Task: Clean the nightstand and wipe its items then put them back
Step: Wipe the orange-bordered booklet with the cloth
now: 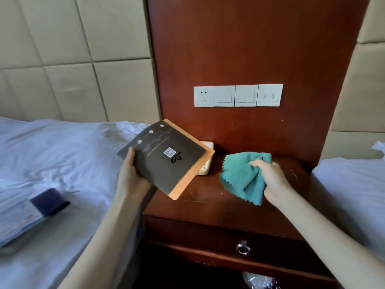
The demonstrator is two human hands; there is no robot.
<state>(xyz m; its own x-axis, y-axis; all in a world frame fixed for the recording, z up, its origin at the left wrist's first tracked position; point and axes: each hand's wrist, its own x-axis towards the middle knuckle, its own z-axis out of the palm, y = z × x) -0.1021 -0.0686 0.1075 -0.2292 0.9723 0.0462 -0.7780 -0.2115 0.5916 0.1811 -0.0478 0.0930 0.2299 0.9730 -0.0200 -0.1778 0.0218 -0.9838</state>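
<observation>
The task looks to be in its middle part. The left hand [133, 174] holds a dark card [166, 157] lifted above the left edge of the nightstand [208, 203], the fingers pinching its lower left corner, with the thumb on the front. The right hand [270, 178] holds a green cloth [241, 176] just over the wooden top, its fingers pressed together around the bunched cloth. I judge the card is being taken for wiping or already wiped; this cannot be told.

One pale box [205, 163] is still on the top, partly hidden behind the card. A blue box [41, 207] lies on the bed [62, 153] at the left, so it seems already moved away. The top itself shows light marks and is probably not fully cleaned.

The drawer [229, 238] below is closed; its content is not visible. Something shiny lies under it, unclear.
</observation>
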